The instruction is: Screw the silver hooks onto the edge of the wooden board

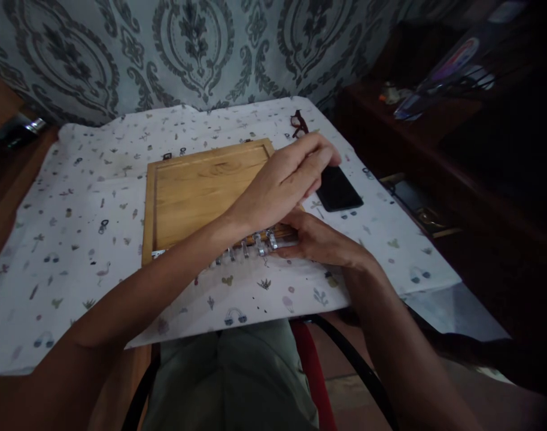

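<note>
A flat wooden panel or box (197, 191) with a raised rim lies on the patterned cloth. Along its near edge runs a row of shiny clear or metallic clips (245, 247), partly covered by my left forearm. My left hand (295, 170) reaches across the wood to its right side, fingers curled together; whatever they may hold is hidden. Below it, my right hand (312, 239) grips the near right corner of the wooden box, with thumb and fingers around the edge beside the last clips. The box's right edge is mostly hidden by both hands.
Just right of my left hand lies a black smartphone (340, 188). Dark red glasses (299, 124) rest farther back on the white printed tablecloth (98, 197). A patterned curtain (193, 48) hangs behind the table. A clear bottle (453, 63) stands at the right on dark furniture.
</note>
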Action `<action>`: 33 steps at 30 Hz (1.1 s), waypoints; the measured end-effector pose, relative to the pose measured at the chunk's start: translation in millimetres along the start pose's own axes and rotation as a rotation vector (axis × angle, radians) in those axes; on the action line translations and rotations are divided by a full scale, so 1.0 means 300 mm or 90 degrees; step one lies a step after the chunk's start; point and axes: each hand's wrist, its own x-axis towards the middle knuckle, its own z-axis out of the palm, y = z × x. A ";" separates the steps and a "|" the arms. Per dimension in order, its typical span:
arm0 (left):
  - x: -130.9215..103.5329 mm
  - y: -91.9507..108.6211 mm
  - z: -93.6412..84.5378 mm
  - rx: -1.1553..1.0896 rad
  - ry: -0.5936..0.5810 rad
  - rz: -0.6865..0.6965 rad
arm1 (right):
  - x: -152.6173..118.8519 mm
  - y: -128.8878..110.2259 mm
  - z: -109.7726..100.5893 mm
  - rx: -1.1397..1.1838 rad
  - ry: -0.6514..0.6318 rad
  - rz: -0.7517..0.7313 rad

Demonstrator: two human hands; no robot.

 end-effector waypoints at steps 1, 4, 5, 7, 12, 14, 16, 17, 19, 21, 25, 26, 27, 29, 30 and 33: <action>-0.004 -0.003 0.005 0.005 0.054 0.005 | -0.001 0.004 0.001 -0.004 0.007 -0.008; -0.013 -0.008 0.030 -0.047 0.178 -0.007 | -0.002 0.015 0.002 -0.002 0.006 -0.020; -0.015 -0.010 0.038 -0.072 0.199 -0.011 | -0.002 0.017 0.003 0.004 0.004 -0.018; -0.013 -0.015 0.050 -0.102 0.209 -0.019 | -0.001 0.018 0.003 0.012 0.000 -0.009; 0.000 -0.029 0.045 -0.100 0.122 0.000 | 0.001 0.004 -0.004 0.000 0.001 -0.010; 0.006 -0.026 0.033 -0.101 0.024 -0.006 | 0.001 -0.004 -0.007 -0.011 -0.007 -0.005; 0.012 -0.018 0.023 -0.098 -0.071 -0.032 | 0.001 -0.011 -0.010 -0.019 -0.015 0.006; 0.014 -0.014 0.019 -0.092 -0.098 -0.047 | 0.001 -0.012 -0.010 -0.018 -0.018 0.011; 0.016 -0.008 0.017 -0.070 -0.107 -0.072 | 0.001 -0.010 -0.008 -0.012 -0.019 0.016; 0.012 -0.009 0.020 -0.044 -0.057 -0.068 | 0.001 -0.003 -0.004 -0.010 -0.013 0.008; -0.005 -0.025 0.036 -0.018 0.099 0.000 | -0.002 0.013 0.004 0.000 0.020 -0.016; -0.009 -0.031 0.040 -0.023 0.122 0.009 | -0.003 0.015 0.005 0.011 0.022 -0.016; -0.011 -0.036 0.044 -0.033 0.132 0.013 | -0.004 0.016 0.005 0.022 0.021 -0.015; -0.011 -0.044 0.047 -0.062 0.125 0.016 | -0.003 0.015 0.004 0.031 0.011 -0.014; -0.008 -0.047 0.047 -0.073 0.115 0.016 | -0.003 0.013 0.003 0.026 0.008 -0.016; 0.004 -0.050 0.034 -0.080 0.067 0.005 | -0.001 0.007 -0.001 0.007 -0.008 -0.016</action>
